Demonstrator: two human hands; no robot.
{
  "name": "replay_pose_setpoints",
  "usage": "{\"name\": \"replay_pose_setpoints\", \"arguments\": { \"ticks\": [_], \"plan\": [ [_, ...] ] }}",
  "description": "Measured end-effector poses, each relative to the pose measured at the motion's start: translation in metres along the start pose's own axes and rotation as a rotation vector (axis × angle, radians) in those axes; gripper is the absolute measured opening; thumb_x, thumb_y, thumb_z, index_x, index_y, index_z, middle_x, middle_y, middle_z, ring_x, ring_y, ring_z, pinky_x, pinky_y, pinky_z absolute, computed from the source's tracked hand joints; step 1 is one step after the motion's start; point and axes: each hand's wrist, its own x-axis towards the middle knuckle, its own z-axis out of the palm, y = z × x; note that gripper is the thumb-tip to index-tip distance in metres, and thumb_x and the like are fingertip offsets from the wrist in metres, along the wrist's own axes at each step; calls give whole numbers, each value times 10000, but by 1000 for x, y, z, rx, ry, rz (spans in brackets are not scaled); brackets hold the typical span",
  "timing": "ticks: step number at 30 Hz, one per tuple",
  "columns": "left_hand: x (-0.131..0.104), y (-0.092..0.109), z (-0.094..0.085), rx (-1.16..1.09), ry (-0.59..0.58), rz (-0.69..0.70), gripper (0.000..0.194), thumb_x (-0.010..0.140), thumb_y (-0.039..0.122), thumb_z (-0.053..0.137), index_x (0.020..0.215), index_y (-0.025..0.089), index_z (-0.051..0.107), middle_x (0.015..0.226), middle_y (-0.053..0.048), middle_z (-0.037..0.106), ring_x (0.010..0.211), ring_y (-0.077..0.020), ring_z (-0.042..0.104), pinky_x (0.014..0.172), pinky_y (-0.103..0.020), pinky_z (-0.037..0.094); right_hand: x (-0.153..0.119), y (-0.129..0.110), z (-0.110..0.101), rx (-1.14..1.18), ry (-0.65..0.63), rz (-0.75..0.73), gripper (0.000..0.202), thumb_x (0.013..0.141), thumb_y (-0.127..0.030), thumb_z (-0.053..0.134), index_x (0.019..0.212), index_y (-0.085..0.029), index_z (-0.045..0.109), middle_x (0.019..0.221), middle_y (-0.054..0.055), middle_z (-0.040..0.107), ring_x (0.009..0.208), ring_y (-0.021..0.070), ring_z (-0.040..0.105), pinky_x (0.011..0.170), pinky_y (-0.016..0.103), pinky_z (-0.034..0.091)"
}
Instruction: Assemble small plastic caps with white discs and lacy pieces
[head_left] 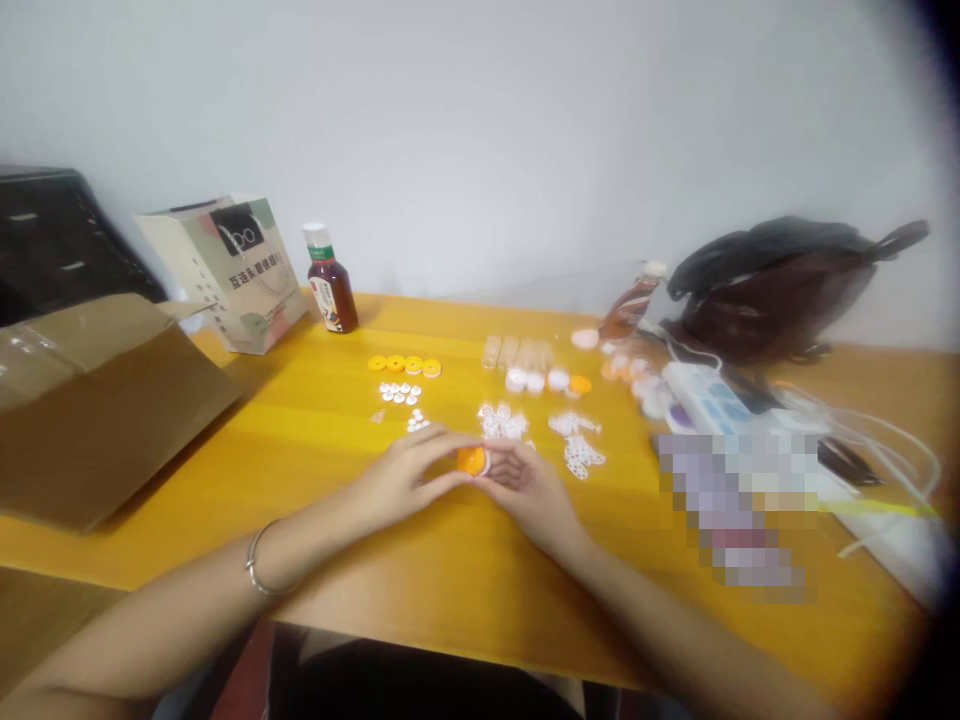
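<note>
Between my two hands is a small round orange-and-white piece [472,460], perhaps a cap, held just above the table. My left hand [409,475] pinches it from the left with thumb and fingers. On the other side, the curled fingers of my right hand [529,485] close on its white edge. Beyond them lie white perforated plastic pieces [501,421], with more white pieces [577,450] to the right. Small white discs [401,392] and a row of yellow rings [405,366] sit farther left. Clear cylinders [517,353] stand behind several white caps [535,381] and an orange cap [580,384].
An open cardboard box [112,410] and a paper bag [240,270] occupy the left, beside a dark red drink bottle [331,285]. To the right are another bottle [632,303], a dark bag [780,290], a white power strip [709,400] and cables [892,425].
</note>
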Motion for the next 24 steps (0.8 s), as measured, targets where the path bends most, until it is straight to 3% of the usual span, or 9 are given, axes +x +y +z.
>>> {"name": "replay_pose_setpoints", "arguments": {
  "ticks": [11,24],
  "plan": [
    [2,-2,-7,49,-108,61,330,867,280,463,1196,273,491,958,-57,551,883,-170,515,814,-345,434,1,0,-2,33,-88,90,319,619,-276,726,905,-210,601,771,8,701,749,172,660,814,377,509],
    [3,-8,-12,7,-185,148,286,871,244,456,1143,227,542,971,-79,573,885,-167,527,790,-321,441,0,-2,0,30,-77,134,278,577,-248,743,828,-203,633,699,-8,686,660,146,644,751,328,509]
  ]
}}
